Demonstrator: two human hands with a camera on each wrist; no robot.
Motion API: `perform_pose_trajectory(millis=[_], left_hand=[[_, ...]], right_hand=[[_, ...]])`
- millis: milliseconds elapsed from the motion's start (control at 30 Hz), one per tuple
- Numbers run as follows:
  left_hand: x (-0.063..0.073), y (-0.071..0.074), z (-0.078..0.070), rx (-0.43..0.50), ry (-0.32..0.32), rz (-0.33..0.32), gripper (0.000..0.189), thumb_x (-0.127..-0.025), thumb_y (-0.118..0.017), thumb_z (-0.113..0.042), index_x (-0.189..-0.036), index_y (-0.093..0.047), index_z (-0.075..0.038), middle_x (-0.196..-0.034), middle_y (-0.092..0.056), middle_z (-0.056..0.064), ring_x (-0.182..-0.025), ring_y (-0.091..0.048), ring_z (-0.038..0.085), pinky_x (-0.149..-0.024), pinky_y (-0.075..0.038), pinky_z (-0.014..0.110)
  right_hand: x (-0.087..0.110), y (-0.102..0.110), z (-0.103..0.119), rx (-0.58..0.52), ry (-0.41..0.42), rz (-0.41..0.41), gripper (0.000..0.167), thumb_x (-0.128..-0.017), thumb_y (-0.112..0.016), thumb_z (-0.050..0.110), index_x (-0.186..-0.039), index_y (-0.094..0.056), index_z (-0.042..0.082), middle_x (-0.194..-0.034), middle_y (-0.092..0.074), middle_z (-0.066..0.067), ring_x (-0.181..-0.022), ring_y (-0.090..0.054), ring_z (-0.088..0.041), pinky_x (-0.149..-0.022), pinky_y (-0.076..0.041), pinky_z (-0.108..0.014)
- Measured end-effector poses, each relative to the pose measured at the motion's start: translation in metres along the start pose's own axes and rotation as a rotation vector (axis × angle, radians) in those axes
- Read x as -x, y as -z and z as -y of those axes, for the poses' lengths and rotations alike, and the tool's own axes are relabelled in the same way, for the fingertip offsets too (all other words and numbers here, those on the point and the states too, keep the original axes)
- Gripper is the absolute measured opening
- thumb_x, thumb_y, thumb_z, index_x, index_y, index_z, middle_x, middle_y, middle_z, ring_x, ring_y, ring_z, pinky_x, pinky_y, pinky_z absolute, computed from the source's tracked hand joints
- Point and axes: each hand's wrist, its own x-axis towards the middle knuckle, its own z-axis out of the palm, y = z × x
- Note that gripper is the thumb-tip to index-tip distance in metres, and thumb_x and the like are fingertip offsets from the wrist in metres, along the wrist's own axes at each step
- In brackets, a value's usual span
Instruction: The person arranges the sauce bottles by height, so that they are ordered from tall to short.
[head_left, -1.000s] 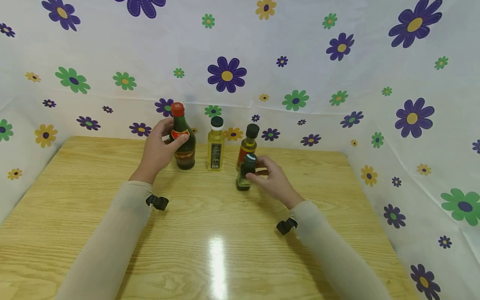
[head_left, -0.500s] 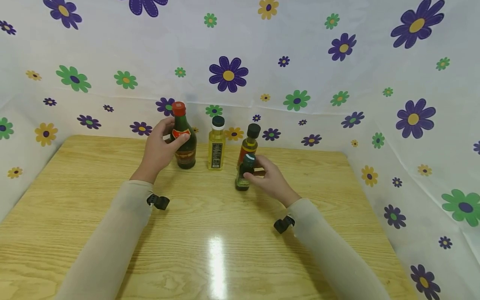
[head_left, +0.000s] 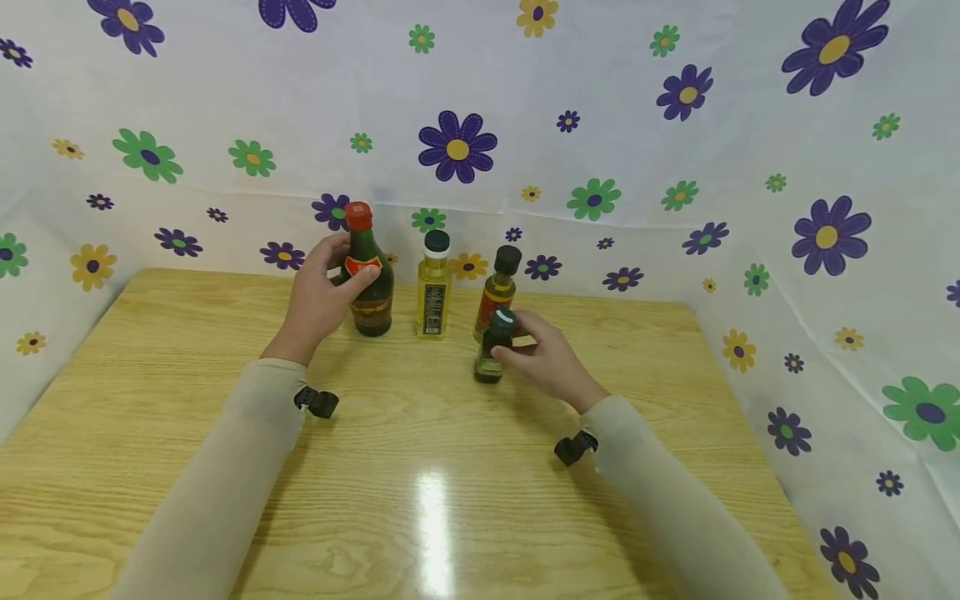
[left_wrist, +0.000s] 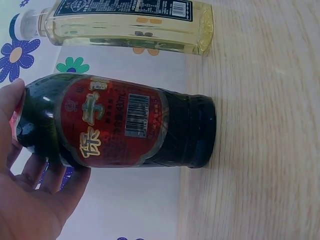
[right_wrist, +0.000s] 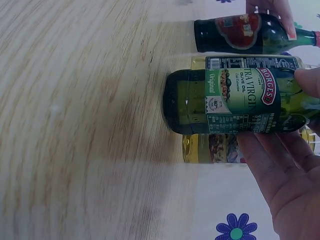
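Observation:
At the back left of the table, my left hand [head_left: 318, 287] grips a dark sauce bottle [head_left: 372, 308] with a red cap, fingers around its shoulder. Its red label with a barcode [left_wrist: 136, 115] faces the left wrist camera. My right hand [head_left: 551, 358] holds a small green olive oil bottle [right_wrist: 235, 100] between thumb and fingers, its base close over the tabletop. Right behind that stands a bottle with a black cap [head_left: 507, 260] and a red and yellow label, partly hidden. A clear bottle of yellow oil [head_left: 432, 300] stands upright between the two held bottles.
The wooden table [head_left: 375, 467] stretches in front of the bottles and to both sides. A white flowered cloth [head_left: 615, 125] hangs close behind the bottles and along the right side.
The olive oil bottle shifts slightly left with my right hand, then slightly back right. My left hand keeps its grip on the sauce bottle in the same place.

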Motion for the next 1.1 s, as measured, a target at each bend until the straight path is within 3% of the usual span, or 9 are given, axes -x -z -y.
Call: perform_pose_trajectory(millis=[433,700,1100], left_hand=[[0.000,0.001,-0.002,0.003,-0.004,-0.005,0.070,-0.097,-0.072,-0.042,-0.154,-0.044,-0.012,-0.148,-0.053,0.013,-0.138,-0.049,0.032,-0.116,-0.040,0.058],[0.000,0.002,-0.003,-0.007,0.004,0.000,0.072,-0.097,-0.072,-0.043,-0.155,-0.042,-0.013,-0.150,-0.052,0.013,-0.139,-0.048,0.032,-0.116,-0.039,0.058],[0.000,0.000,0.000,-0.008,0.016,0.008,0.073,-0.097,-0.072,-0.045,-0.156,-0.042,-0.014,-0.151,-0.051,0.013,-0.140,-0.048,0.032,-0.116,-0.040,0.057]], right_hand=[[0.010,0.035,-0.004,0.086,-0.002,-0.102,0.046,-0.097,-0.075,0.018,-0.139,-0.059,0.007,-0.122,-0.065,-0.015,-0.116,-0.063,-0.031,-0.094,-0.060,-0.042],[0.010,0.056,-0.012,0.125,-0.022,-0.149,0.044,-0.099,-0.073,0.021,-0.137,-0.058,0.007,-0.125,-0.062,-0.016,-0.117,-0.061,-0.034,-0.098,-0.057,-0.049],[0.004,0.070,-0.030,0.134,0.009,-0.218,0.041,-0.100,-0.072,0.017,-0.136,-0.060,0.002,-0.128,-0.061,-0.018,-0.116,-0.061,-0.033,-0.097,-0.057,-0.050]])
